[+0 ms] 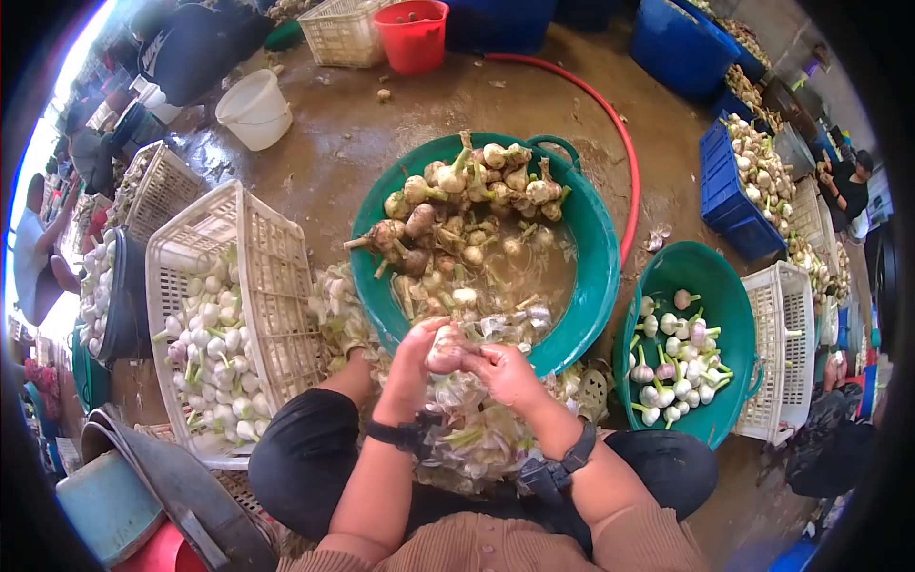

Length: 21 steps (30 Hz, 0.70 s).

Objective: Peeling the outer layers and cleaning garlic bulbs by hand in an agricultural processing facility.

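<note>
Between my hands is a garlic bulb (446, 350) with pinkish-white skin, held over the near rim of a large green tub (599, 286). My left hand (412, 367) is closed round the bulb's left side. From the right, the fingers of my right hand (503, 370) pinch the same bulb. Muddy water partly fills the tub, and unpeeled garlic bulbs (477, 186) with brown stems are heaped at its far side. Under my hands, a pile of stripped garlic skins (477, 419) lies between my knees.
To the left, a white crate (272, 296) holds cleaned garlic. At right stands a smaller green tub (734, 353) with clean bulbs, beside a white crate (777, 353). A red hose (610, 110) curves over the wet floor. Farther off are a white bucket (255, 114) and a red bucket (413, 43).
</note>
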Each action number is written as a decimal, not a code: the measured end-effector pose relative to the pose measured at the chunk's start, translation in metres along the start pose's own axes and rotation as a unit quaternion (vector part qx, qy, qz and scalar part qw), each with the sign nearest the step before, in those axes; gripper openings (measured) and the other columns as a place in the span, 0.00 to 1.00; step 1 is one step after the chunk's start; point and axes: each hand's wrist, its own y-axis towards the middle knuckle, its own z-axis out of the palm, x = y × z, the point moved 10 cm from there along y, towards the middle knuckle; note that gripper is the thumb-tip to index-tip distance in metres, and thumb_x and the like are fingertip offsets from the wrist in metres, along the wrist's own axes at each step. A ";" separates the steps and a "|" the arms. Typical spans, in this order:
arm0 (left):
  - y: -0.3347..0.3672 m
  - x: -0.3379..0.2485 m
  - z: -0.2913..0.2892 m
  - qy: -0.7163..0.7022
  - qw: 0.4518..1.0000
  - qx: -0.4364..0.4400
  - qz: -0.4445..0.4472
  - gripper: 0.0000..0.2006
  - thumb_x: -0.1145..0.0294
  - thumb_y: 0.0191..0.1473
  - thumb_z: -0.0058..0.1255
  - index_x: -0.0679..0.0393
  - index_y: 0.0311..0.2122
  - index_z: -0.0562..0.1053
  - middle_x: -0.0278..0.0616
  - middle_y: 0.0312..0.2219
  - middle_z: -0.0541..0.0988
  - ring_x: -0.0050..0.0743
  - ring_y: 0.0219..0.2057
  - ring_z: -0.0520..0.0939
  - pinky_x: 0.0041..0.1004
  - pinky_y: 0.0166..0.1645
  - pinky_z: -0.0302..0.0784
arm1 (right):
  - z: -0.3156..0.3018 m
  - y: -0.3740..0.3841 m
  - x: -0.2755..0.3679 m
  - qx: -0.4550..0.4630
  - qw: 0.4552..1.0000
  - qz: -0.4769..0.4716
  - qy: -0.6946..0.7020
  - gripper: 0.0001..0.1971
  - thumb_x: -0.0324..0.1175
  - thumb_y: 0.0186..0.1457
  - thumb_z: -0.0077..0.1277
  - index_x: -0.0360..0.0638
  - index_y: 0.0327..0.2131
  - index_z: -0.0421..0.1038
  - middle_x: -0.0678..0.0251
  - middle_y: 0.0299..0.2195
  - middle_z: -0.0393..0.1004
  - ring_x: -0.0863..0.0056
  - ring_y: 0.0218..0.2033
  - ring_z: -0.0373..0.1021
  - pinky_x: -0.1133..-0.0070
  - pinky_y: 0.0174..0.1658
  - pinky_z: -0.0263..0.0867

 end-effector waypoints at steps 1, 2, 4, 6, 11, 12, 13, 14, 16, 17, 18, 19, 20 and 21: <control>-0.001 0.001 -0.005 0.015 0.999 -0.013 -0.034 0.22 0.55 0.52 0.42 0.63 0.44 0.66 0.37 0.35 0.73 0.26 0.36 0.74 0.26 0.43 0.68 | -0.009 -0.008 0.032 -0.073 0.973 -0.169 -0.139 0.09 0.37 0.51 0.50 0.44 0.33 0.74 0.62 0.29 0.76 0.70 0.27 0.67 0.71 0.33 0.63; 0.000 0.009 -0.004 0.106 0.991 0.032 -0.070 0.18 0.63 0.51 0.47 0.64 0.44 0.66 0.34 0.32 0.73 0.19 0.33 0.72 0.21 0.39 0.68 | -0.006 -0.027 0.061 -0.143 0.894 -0.328 -0.269 0.09 0.37 0.51 0.50 0.41 0.30 0.74 0.64 0.28 0.76 0.71 0.24 0.66 0.74 0.32 0.63; -0.004 0.001 -0.001 0.192 0.979 0.016 -0.066 0.18 0.66 0.49 0.50 0.64 0.43 0.66 0.33 0.31 0.73 0.17 0.32 0.71 0.20 0.37 0.68 | -0.004 -0.026 0.057 -0.178 0.871 -0.358 -0.287 0.09 0.35 0.51 0.50 0.39 0.30 0.74 0.66 0.26 0.75 0.75 0.23 0.66 0.76 0.31 0.63; -0.013 0.007 0.013 0.231 0.969 0.011 -0.084 0.23 0.69 0.42 0.58 0.65 0.44 0.66 0.33 0.32 0.72 0.15 0.33 0.70 0.18 0.36 0.67 | -0.011 -0.027 0.055 -0.207 0.847 -0.380 -0.309 0.09 0.34 0.51 0.50 0.38 0.30 0.73 0.68 0.25 0.75 0.79 0.22 0.66 0.78 0.30 0.63; -0.043 -0.030 0.086 0.552 0.786 0.097 0.260 0.26 0.75 0.31 0.59 0.65 0.43 0.68 0.55 0.45 0.68 0.54 0.49 0.67 0.40 0.52 0.61 | -0.046 0.011 -0.037 -0.080 0.976 0.054 0.197 0.11 0.34 0.54 0.45 0.36 0.35 0.71 0.68 0.29 0.74 0.80 0.26 0.70 0.81 0.28 0.65; -0.048 -0.034 0.084 0.590 0.749 0.070 0.293 0.22 0.76 0.32 0.56 0.63 0.40 0.70 0.54 0.46 0.68 0.53 0.49 0.66 0.39 0.53 0.61 | -0.046 0.007 -0.031 -0.079 0.976 0.055 0.197 0.11 0.34 0.54 0.45 0.36 0.35 0.71 0.68 0.29 0.74 0.80 0.26 0.70 0.81 0.28 0.65; -0.051 -0.037 0.083 0.626 0.708 0.043 0.325 0.18 0.78 0.33 0.54 0.62 0.37 0.72 0.53 0.46 0.68 0.52 0.50 0.65 0.38 0.53 0.61 | -0.043 0.003 -0.026 -0.067 0.970 0.057 0.227 0.12 0.35 0.55 0.45 0.37 0.38 0.69 0.68 0.32 0.73 0.80 0.28 0.69 0.81 0.31 0.66; -0.043 -0.036 0.076 0.559 0.764 0.036 0.319 0.12 0.81 0.39 0.51 0.62 0.34 0.73 0.51 0.45 0.69 0.49 0.49 0.68 0.37 0.53 0.62 | -0.039 0.000 -0.023 -0.054 0.963 0.060 0.258 0.14 0.36 0.55 0.45 0.37 0.41 0.68 0.68 0.34 0.73 0.80 0.31 0.69 0.81 0.33 0.66; -0.027 -0.024 0.041 0.419 0.863 -0.033 0.281 0.09 0.80 0.43 0.49 0.63 0.34 0.72 0.50 0.45 0.70 0.46 0.47 0.70 0.37 0.50 0.66 | -0.029 -0.005 -0.005 -0.031 0.956 -0.008 0.293 0.14 0.37 0.56 0.45 0.38 0.42 0.67 0.68 0.35 0.72 0.80 0.33 0.69 0.81 0.36 0.65; -0.021 -0.013 0.011 0.261 0.931 -0.097 0.237 0.07 0.80 0.47 0.48 0.64 0.34 0.72 0.49 0.44 0.71 0.42 0.44 0.73 0.36 0.48 0.69 | -0.026 -0.009 0.011 -0.012 0.942 -0.078 0.327 0.15 0.37 0.56 0.44 0.39 0.43 0.66 0.69 0.36 0.71 0.80 0.36 0.68 0.80 0.39 0.65; -0.012 0.008 -0.008 0.011 0.982 -0.142 0.128 0.07 0.76 0.53 0.45 0.64 0.38 0.69 0.47 0.40 0.73 0.32 0.40 0.75 0.28 0.41 0.74 | -0.027 -0.017 0.021 -0.022 0.945 -0.129 0.299 0.13 0.36 0.56 0.44 0.40 0.42 0.67 0.70 0.36 0.71 0.79 0.39 0.67 0.79 0.42 0.63; -0.011 0.020 -0.021 -0.103 0.978 -0.162 0.087 0.10 0.70 0.54 0.45 0.63 0.41 0.67 0.45 0.36 0.74 0.31 0.35 0.76 0.28 0.36 0.76 | -0.025 -0.023 0.013 -0.017 0.945 -0.129 0.299 0.13 0.36 0.56 0.44 0.40 0.42 0.67 0.70 0.36 0.71 0.79 0.39 0.67 0.79 0.42 0.63; -0.011 0.030 -0.033 -0.188 0.963 -0.186 0.046 0.11 0.67 0.55 0.45 0.62 0.40 0.67 0.43 0.34 0.74 0.30 0.33 0.77 0.27 0.35 0.77 | -0.027 -0.035 0.012 0.003 0.954 -0.166 0.251 0.12 0.35 0.57 0.42 0.40 0.42 0.66 0.68 0.38 0.70 0.76 0.39 0.67 0.77 0.41 0.64; -0.010 0.040 -0.034 -0.273 0.940 -0.204 0.000 0.13 0.64 0.55 0.44 0.61 0.40 0.68 0.41 0.33 0.74 0.29 0.31 0.77 0.26 0.34 0.77 | -0.034 -0.045 0.013 0.017 0.958 -0.202 0.202 0.12 0.34 0.57 0.41 0.40 0.42 0.65 0.66 0.40 0.69 0.72 0.39 0.68 0.76 0.40 0.65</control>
